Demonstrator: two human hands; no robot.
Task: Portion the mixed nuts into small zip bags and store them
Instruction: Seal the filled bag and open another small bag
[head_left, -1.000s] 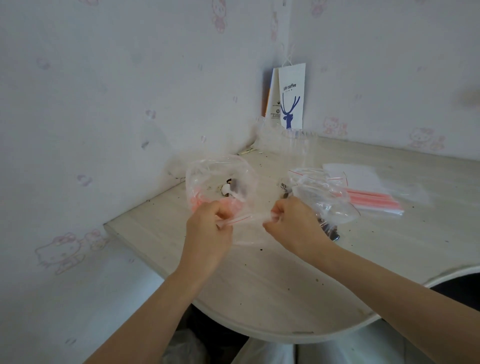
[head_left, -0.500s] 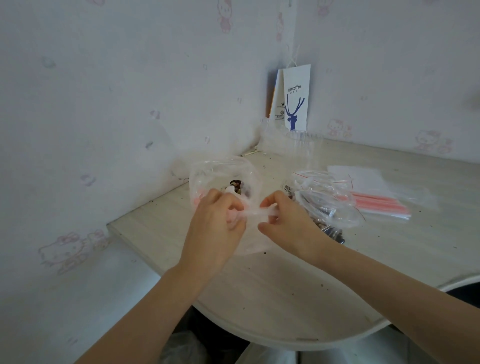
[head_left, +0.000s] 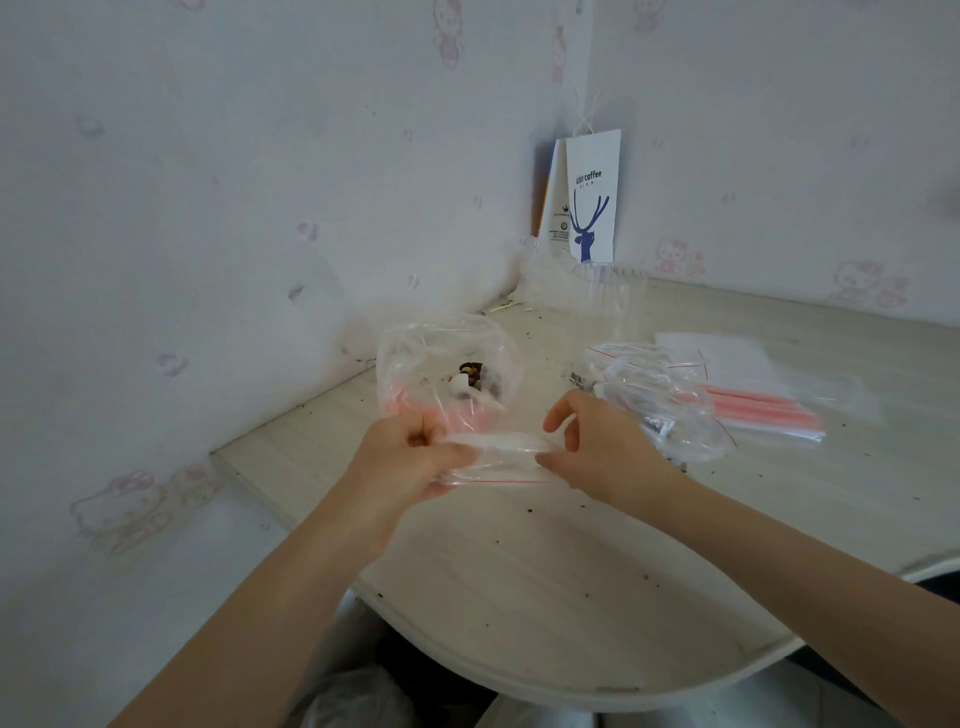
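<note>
A small clear zip bag (head_left: 498, 460) with a red seal line is stretched between my hands just above the table. My left hand (head_left: 410, 462) grips its left end with curled fingers. My right hand (head_left: 597, 447) pinches its right end between thumb and fingers. Behind my left hand stands a larger clear bag (head_left: 447, 364) with a few dark and pale mixed nuts (head_left: 475, 382) inside. Right of my right hand lies a crumpled clear bag (head_left: 660, 395) holding more dark pieces.
A flat stack of red-striped zip bags (head_left: 753, 410) lies at the right on the pale wooden table (head_left: 545, 571). A white paper coffee bag (head_left: 592, 197) leans in the wall corner, with clear plastic (head_left: 597, 286) in front. The table's curved edge is near me; crumbs dot the top.
My hands have drawn apart again with the small bag stretched between them; half a second ago they were close together. The view has shifted slightly.
</note>
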